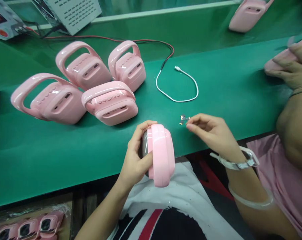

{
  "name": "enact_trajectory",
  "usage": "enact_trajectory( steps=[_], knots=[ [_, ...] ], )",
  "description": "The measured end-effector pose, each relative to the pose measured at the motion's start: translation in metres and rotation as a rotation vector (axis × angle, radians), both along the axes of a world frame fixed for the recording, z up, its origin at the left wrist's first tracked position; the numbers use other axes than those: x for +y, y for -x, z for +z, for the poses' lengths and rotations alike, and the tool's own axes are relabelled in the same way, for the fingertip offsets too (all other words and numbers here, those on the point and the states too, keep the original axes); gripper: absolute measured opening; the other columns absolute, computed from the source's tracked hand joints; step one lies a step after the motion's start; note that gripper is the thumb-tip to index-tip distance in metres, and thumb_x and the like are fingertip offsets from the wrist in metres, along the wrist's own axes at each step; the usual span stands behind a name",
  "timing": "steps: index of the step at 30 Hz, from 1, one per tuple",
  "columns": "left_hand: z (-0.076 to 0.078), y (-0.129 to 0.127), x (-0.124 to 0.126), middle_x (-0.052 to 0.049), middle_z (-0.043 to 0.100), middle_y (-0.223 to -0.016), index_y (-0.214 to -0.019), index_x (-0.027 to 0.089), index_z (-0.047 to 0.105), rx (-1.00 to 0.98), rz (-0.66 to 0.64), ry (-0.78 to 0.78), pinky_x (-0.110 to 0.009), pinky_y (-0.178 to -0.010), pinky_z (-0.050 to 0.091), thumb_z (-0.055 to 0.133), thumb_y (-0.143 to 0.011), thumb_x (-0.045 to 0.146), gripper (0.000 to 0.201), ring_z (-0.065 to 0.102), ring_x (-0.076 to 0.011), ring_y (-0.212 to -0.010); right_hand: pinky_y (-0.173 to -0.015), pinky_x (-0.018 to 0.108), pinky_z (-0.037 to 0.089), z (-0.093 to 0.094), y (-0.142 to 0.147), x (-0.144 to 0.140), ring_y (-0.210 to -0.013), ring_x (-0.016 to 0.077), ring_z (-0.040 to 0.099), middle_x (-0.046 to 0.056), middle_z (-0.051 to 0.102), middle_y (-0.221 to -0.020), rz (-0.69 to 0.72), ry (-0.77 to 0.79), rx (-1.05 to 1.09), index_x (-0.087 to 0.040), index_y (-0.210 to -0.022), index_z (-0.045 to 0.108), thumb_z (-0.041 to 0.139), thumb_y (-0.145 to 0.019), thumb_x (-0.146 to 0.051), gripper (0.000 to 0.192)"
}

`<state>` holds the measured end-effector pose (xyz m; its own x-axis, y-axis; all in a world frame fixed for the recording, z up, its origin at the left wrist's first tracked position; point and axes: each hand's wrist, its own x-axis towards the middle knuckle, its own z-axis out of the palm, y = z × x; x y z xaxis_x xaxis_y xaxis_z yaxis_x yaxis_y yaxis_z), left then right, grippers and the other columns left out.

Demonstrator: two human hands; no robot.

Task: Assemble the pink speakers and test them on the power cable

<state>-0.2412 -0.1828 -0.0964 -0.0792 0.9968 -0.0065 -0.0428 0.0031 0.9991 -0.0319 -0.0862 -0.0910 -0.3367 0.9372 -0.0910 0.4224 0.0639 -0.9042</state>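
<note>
Pink casings, green bench, white cable, prob. silvery bits.

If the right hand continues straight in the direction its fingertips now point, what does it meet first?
Most likely the small metal pieces on the green table, just ahead of the right hand.

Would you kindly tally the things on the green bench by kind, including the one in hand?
Glossy pink plastic handled cases: 7, one in the left hand
White looped cable: 1
Small metal pieces by the right hand: about 3
Total: about 11
</note>
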Motion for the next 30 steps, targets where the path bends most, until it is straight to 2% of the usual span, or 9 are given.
enact_trajectory(
  steps=[2,4,7,11,16,20,24,27,30],
  knots=[
    [0.003,0.000,0.000,-0.004,0.059,-0.115,-0.121,0.028,0.053,-0.041,-0.012,-0.005,-0.035,-0.096,0.041,0.064,-0.077,0.031,0.045,0.056,-0.0247,-0.103,-0.055,0.028,0.037,-0.007,-0.009,0.012,-0.054,0.0118,0.046,0.004,0.063,-0.076,-0.142,-0.238,-0.250,-0.017,-0.089,0.071,0.067,-0.080,-0.031,0.017],
    [0.005,0.000,0.000,-0.003,0.059,-0.113,-0.119,0.028,0.053,-0.058,-0.014,0.005,-0.034,-0.093,0.042,0.063,-0.077,0.029,0.043,0.056,-0.0231,-0.099,-0.055,0.029,0.035,-0.013,-0.013,0.021,-0.052,0.0111,0.042,0.004,0.062,-0.076,-0.124,-0.331,-0.387,-0.018,-0.098,0.074,0.068,-0.078,-0.029,0.023],
    [0.009,-0.001,0.000,-0.003,0.058,-0.115,-0.116,0.027,0.056,0.027,0.040,0.012,-0.035,-0.095,0.040,0.062,-0.076,0.026,0.040,0.055,-0.0239,-0.102,-0.053,0.029,0.034,-0.020,-0.013,0.025,-0.052,0.0116,0.042,0.004,0.061,-0.076,-0.041,-0.359,-0.380,-0.018,-0.097,0.076,0.065,-0.081,-0.032,0.023],
    [0.013,-0.003,-0.002,-0.004,0.056,-0.120,-0.116,0.024,0.058,0.085,0.097,0.028,-0.037,-0.102,0.036,0.061,-0.074,0.024,0.042,0.051,-0.0258,-0.113,-0.054,0.030,0.036,-0.024,-0.012,0.024,-0.054,0.0131,0.045,0.004,0.059,-0.072,-0.007,-0.411,-0.325,-0.016,-0.082,0.073,0.062,-0.081,-0.034,0.021],
    [0.017,-0.005,-0.003,-0.004,0.057,-0.120,-0.115,0.023,0.059,0.099,0.117,0.043,-0.034,-0.100,0.037,0.060,-0.072,0.022,0.043,0.052,-0.0239,-0.113,-0.056,0.029,0.042,-0.011,-0.004,0.032,-0.058,0.0140,0.053,0.005,0.063,-0.080,0.057,-0.347,-0.249,-0.017,-0.075,0.066,0.063,-0.077,-0.038,0.021],
    [0.020,-0.006,-0.002,-0.003,0.058,-0.120,-0.115,0.023,0.059,0.133,0.129,0.055,-0.030,-0.100,0.038,0.059,-0.071,0.021,0.044,0.052,-0.0211,-0.114,-0.052,0.025,0.044,0.019,0.041,0.044,-0.061,0.0141,0.060,0.007,0.068,-0.093,0.241,-0.228,0.020,-0.017,-0.081,0.063,0.065,-0.078,-0.036,0.020],
    [0.019,-0.006,-0.004,-0.003,0.058,-0.125,-0.116,0.023,0.061,0.135,0.166,0.073,-0.030,-0.104,0.038,0.059,-0.070,0.023,0.046,0.051,-0.0223,-0.120,-0.063,0.024,0.047,0.051,0.114,0.051,-0.068,0.0126,0.061,0.007,0.070,-0.101,0.436,-0.396,0.231,-0.016,-0.079,0.063,0.065,-0.078,-0.022,0.007],
    [0.002,-0.002,-0.007,-0.005,0.060,-0.127,-0.117,0.023,0.063,0.142,0.204,0.107,-0.033,-0.107,0.040,0.062,-0.070,0.030,0.048,0.052,-0.0257,-0.122,-0.071,0.023,0.046,0.065,0.161,0.054,-0.076,0.0133,0.062,0.004,0.071,-0.096,0.489,-0.499,0.216,-0.016,-0.081,0.063,0.062,-0.080,-0.012,0.005],
    [-0.029,0.009,0.001,-0.006,0.065,-0.121,-0.113,0.025,0.067,0.168,0.264,-0.007,-0.038,-0.105,0.045,0.062,-0.072,0.042,0.045,0.058,-0.0302,-0.117,-0.077,0.024,0.044,0.071,0.185,0.061,-0.083,0.0156,0.063,0.001,0.069,-0.087,0.533,-0.505,0.027,-0.018,-0.082,0.060,0.064,-0.081,-0.014,0.006]
  ],
)
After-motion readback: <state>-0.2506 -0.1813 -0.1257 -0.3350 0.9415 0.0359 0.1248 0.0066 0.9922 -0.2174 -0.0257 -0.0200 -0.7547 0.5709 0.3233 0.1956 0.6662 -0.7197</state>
